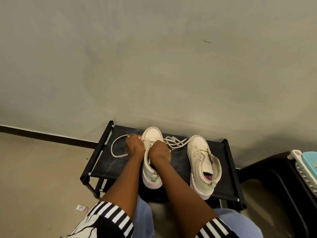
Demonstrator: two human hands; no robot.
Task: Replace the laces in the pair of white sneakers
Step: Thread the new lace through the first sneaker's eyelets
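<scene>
Two off-white sneakers stand toes-away on a black fabric shoe rack [109,164]. Over the eyelets of the left sneaker [151,134] both hands work. My left hand [134,146] pinches a beige lace [116,148] at the shoe's left side; the lace loops out to the left across the rack. My right hand [160,152] grips the lace on the shoe's right side, fingers curled. A loose tangle of lace [175,141] lies between the two shoes. The right sneaker [202,162] has no lace in its eyelets and its tongue lies open, with a pink insole showing.
The rack stands against a grey wall [154,57]. A dark stool [274,177] with a white and teal plastic item [307,162] is at the right. A small pink packet [82,208] lies on the beige floor at the left. My blue-jeaned knees [238,220] are below the rack.
</scene>
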